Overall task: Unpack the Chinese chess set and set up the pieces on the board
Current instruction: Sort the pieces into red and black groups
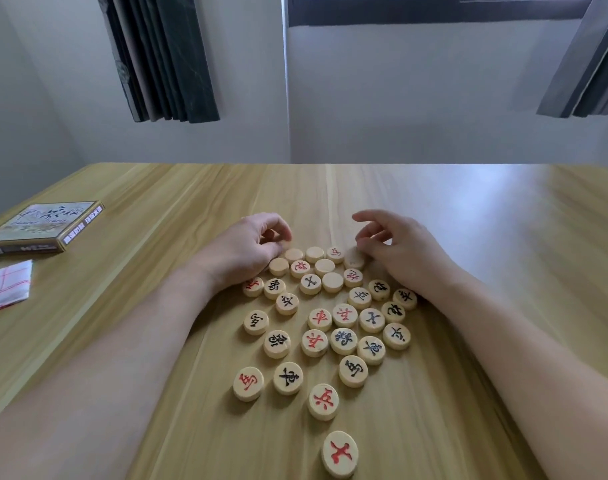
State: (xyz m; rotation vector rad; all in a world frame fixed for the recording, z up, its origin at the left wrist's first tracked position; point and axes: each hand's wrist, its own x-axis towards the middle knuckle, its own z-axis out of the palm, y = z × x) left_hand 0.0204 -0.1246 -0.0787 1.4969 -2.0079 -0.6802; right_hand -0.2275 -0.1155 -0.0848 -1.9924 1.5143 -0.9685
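Left hand [252, 245] curled, pinching a blank-side disc at the heap's far edge. Box [43, 227] and folded paper board [5, 285] well to its left, board not yet spread. Pieces [325, 318] loose between the wrists. Right hand [396, 249] fingers bent onto another disc; grip uncertain.

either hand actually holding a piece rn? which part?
Left hand pinches a blank-side-up piece by its edge. Right hand has its fingers curled on another piece; whether they grip it cannot be told.
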